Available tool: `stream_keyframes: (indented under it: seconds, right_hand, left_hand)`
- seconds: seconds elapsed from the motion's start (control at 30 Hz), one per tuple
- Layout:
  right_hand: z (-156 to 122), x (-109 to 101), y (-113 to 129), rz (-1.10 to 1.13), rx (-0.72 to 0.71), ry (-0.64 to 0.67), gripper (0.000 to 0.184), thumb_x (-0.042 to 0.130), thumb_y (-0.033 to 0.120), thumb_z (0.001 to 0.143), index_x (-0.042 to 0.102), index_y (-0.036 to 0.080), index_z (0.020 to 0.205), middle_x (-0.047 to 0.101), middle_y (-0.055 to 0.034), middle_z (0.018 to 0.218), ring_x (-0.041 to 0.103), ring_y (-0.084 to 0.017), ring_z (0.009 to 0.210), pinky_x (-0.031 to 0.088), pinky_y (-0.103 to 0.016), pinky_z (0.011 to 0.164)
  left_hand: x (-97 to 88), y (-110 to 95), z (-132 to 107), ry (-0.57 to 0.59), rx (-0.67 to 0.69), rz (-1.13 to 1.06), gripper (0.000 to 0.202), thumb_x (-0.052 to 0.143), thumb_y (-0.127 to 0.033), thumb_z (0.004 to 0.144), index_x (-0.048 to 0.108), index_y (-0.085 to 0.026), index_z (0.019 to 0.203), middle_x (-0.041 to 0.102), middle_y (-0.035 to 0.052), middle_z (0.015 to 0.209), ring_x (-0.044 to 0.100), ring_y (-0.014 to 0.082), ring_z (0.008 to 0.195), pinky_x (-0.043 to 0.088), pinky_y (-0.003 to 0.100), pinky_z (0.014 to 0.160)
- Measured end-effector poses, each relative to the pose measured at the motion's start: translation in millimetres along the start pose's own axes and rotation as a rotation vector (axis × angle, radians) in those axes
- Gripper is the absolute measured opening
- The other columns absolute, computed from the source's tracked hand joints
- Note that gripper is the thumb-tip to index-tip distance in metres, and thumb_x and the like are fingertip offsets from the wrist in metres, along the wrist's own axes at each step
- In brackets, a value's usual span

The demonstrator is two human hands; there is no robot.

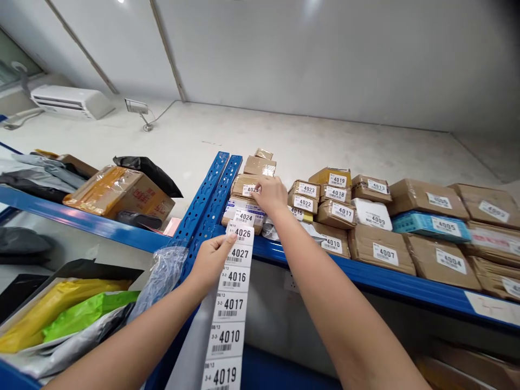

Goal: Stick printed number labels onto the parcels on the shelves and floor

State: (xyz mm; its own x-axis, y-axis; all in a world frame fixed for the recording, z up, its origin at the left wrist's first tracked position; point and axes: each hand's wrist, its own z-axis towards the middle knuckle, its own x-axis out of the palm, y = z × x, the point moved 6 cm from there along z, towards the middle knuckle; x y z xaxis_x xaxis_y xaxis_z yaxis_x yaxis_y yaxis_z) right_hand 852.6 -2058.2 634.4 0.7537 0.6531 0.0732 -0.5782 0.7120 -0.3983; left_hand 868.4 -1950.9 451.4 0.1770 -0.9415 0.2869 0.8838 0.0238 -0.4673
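My left hand (212, 259) pinches a long strip of white number labels (233, 279) near its top, thumb on the front. The strip hangs down, printed with 4026, 4027, 4016, 4017 and more. My right hand (270, 195) reaches up with curled fingers at the right edge of a white label marked 4025 (248, 190). That label lies against the front of a brown cardboard box (240, 183) in a stack beside the blue post. Below it is a box with a 4024 label (244, 217), partly behind the strip. Smaller boxes (260, 165) sit on top.
Right of the stack, several numbered boxes (382, 252) line the blue shelf beam (365, 279). A perforated blue post (205, 200) rises left of the stack. The left shelf holds a taped carton (122, 192) and bagged parcels; yellow and green parcels (87, 314) lie lower.
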Motion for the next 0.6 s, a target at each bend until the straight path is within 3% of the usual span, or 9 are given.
stream_keyframes:
  seconds: [0.1, 0.2, 0.27, 0.33, 0.43, 0.6]
  right_hand:
    - [-15.9, -14.2, 0.9, 0.308, 0.031, 0.049, 0.010, 0.065, 0.022, 0.078, 0.066, 0.018, 0.088, 0.068, -0.0098, 0.096, 0.057, -0.027, 0.098, 0.046, -0.043, 0.083]
    - [-49.0, -12.5, 18.8, 0.744, 0.031, 0.376, 0.016, 0.067, 0.027, 0.076, 0.068, 0.018, 0.090, 0.071, -0.0066, 0.090, 0.063, -0.019, 0.081, 0.051, -0.034, 0.071]
    - [-70.5, -11.4, 28.0, 0.843, 0.057, 0.496, 0.016, 0.069, 0.021, 0.071, 0.068, 0.018, 0.087, 0.071, -0.0056, 0.086, 0.063, -0.017, 0.074, 0.051, -0.031, 0.066]
    - [-81.4, -11.9, 27.3, 0.863, 0.121, 0.448, 0.015, 0.068, 0.016, 0.069, 0.067, 0.017, 0.084, 0.070, -0.0048, 0.083, 0.063, -0.016, 0.072, 0.050, -0.031, 0.066]
    - [-86.0, -6.7, 18.8, 0.950, 0.255, 0.361, 0.012, 0.069, 0.018, 0.067, 0.065, 0.017, 0.079, 0.068, -0.0038, 0.076, 0.062, -0.017, 0.069, 0.050, -0.031, 0.064]
    - [-90.5, -0.6, 16.9, 1.045, 0.324, 0.271, 0.014, 0.067, 0.029, 0.070, 0.065, 0.018, 0.078, 0.064, -0.0011, 0.067, 0.057, -0.015, 0.059, 0.047, -0.029, 0.056]
  left_hand:
    - [0.0, -5.1, 1.7, 0.016, 0.011, -0.097, 0.046, 0.064, -0.061, 0.066, 0.064, -0.016, 0.074, 0.060, -0.0018, 0.058, 0.050, 0.0106, 0.049, 0.039, 0.022, 0.048]
    - [-2.1, -12.5, 2.2, -0.018, 0.044, -0.066, 0.048, 0.062, -0.063, 0.066, 0.065, -0.016, 0.076, 0.059, -0.0024, 0.057, 0.049, 0.0108, 0.048, 0.037, 0.022, 0.046]
    - [-1.9, -17.2, 1.7, -0.061, 0.082, -0.014, 0.046, 0.062, -0.062, 0.067, 0.063, -0.016, 0.067, 0.055, -0.0034, 0.052, 0.046, 0.0103, 0.047, 0.034, 0.021, 0.045]
    - [0.8, -21.1, 0.9, -0.099, 0.125, -0.010, 0.039, 0.069, -0.054, 0.064, 0.062, -0.016, 0.061, 0.056, -0.0034, 0.052, 0.048, 0.0107, 0.049, 0.036, 0.021, 0.047]
    - [6.3, -21.3, 0.7, -0.147, 0.122, -0.070, 0.029, 0.073, -0.043, 0.060, 0.064, -0.016, 0.066, 0.060, -0.0026, 0.057, 0.052, 0.0121, 0.054, 0.038, 0.022, 0.050]
    - [3.1, -25.1, 1.8, -0.308, 0.171, 0.031, 0.038, 0.067, -0.050, 0.065, 0.052, -0.018, 0.055, 0.049, -0.0061, 0.046, 0.040, 0.0083, 0.044, 0.029, 0.019, 0.042]
